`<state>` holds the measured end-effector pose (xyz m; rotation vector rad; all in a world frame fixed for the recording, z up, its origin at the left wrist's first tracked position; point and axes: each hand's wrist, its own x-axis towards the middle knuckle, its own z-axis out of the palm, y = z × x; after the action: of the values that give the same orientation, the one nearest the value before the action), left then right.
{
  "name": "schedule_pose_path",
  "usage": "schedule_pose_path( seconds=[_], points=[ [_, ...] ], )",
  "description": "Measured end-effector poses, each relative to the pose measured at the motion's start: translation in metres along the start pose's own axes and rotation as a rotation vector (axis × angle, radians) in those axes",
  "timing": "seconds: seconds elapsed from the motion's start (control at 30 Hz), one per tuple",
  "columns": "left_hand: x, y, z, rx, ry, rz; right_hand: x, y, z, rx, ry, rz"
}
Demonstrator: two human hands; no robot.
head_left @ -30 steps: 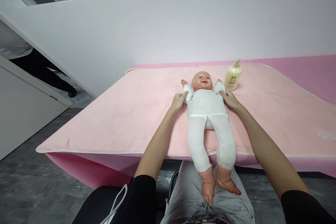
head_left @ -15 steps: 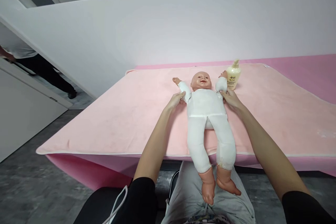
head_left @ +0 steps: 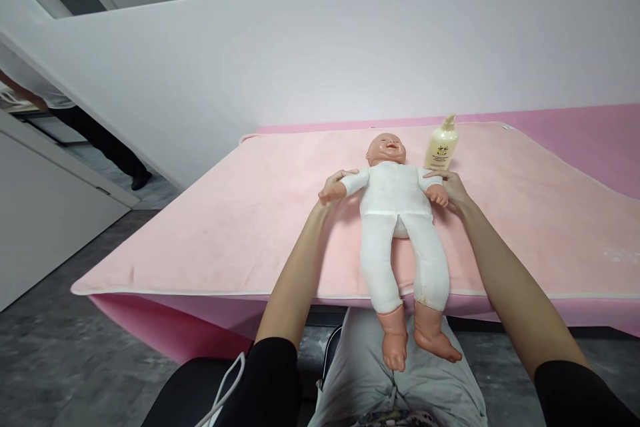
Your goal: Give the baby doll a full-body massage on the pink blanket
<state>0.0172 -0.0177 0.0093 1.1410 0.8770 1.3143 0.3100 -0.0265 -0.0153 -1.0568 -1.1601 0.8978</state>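
Observation:
A baby doll (head_left: 397, 190) with a white cloth body lies face up on the pink towel (head_left: 215, 233). Its head points toward the wall, and its bare feet hang past the table's front edge over my lap. My left hand (head_left: 331, 188) grips the doll's arm on the left, partly hidden behind the doll's forearm and hand. On the other side, my right hand (head_left: 456, 192) is closed around the doll's other arm, its fingers over the white sleeve. Just beyond that hand stands a pale yellow pump bottle (head_left: 442, 145), upright on the towel.
A white partition wall (head_left: 320, 60) rises behind the table. Pink cloth (head_left: 590, 140) shows at the towel's borders. At the far left a person in dark trousers (head_left: 100, 137) stands beyond the partition. A black chair (head_left: 185, 390) and a white cable (head_left: 225, 390) are near my left elbow.
Both doll arms have swung down from pointing toward the wall, with its hands now lower and nearer me. The doll's body has shifted slightly away from me. My hands stay at its arms.

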Motion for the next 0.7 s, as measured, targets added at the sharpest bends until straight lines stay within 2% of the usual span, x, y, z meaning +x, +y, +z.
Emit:
schedule_pose_path(
  seconds=[0.17, 0.37, 0.5, 0.57, 0.7],
  points=[
    [0.0, -0.003, -0.007, 0.313, -0.158, 0.105, 0.002, 0.0, -0.005, -0.086, -0.08, -0.025],
    [0.0, -0.003, -0.012, 0.404, -0.258, 0.131, 0.0, -0.002, -0.005, -0.111, -0.114, 0.021],
    [0.001, 0.002, -0.01, 0.362, -0.251, 0.068, -0.005, -0.014, -0.002, 0.056, -0.265, 0.171],
    [0.002, 0.003, -0.009, 0.345, -0.218, 0.028, -0.007, -0.019, 0.0, 0.128, -0.306, 0.201],
    [0.001, 0.001, -0.005, 0.33, -0.163, 0.001, -0.006, -0.019, 0.004, 0.153, -0.214, 0.209]
  ],
)
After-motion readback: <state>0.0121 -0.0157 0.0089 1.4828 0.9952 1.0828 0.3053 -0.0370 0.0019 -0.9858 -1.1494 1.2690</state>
